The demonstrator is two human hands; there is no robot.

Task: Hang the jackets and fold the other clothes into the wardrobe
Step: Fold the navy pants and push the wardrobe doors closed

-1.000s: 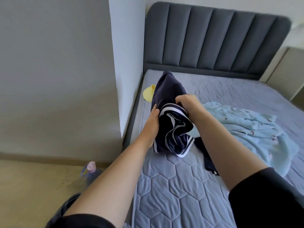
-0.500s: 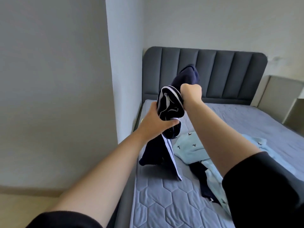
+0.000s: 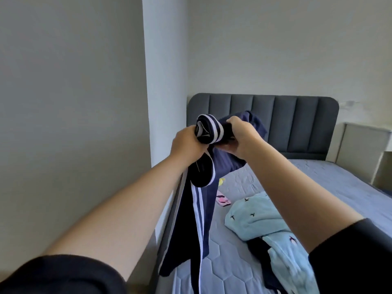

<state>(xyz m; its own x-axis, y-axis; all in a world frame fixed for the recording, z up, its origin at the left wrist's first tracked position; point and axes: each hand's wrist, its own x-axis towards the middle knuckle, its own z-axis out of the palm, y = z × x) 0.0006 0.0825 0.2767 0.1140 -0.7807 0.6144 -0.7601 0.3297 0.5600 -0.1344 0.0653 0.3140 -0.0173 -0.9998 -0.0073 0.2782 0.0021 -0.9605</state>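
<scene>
Both hands, left hand (image 3: 186, 143) and right hand (image 3: 239, 137), grip navy striped garment (image 3: 203, 209) bunched, held above bed (image 3: 297, 179); advise shaking it out, finding waistband, aligning edges before folding.

We hold the track pants (image 3: 201, 209) up over the left edge of the bed (image 3: 318, 187), left hand (image 3: 186, 143) beside right hand (image 3: 239, 139), their legs hanging down to the mattress. Behind them stands the headboard (image 3: 297, 124). To the right on the bed lies a pyjama top (image 3: 261, 219), partly over another garment (image 3: 258, 249). Between lies a small item, perhaps a phone (image 3: 222, 200). A wall corner (image 3: 165, 81) stands left of the bed.
</scene>
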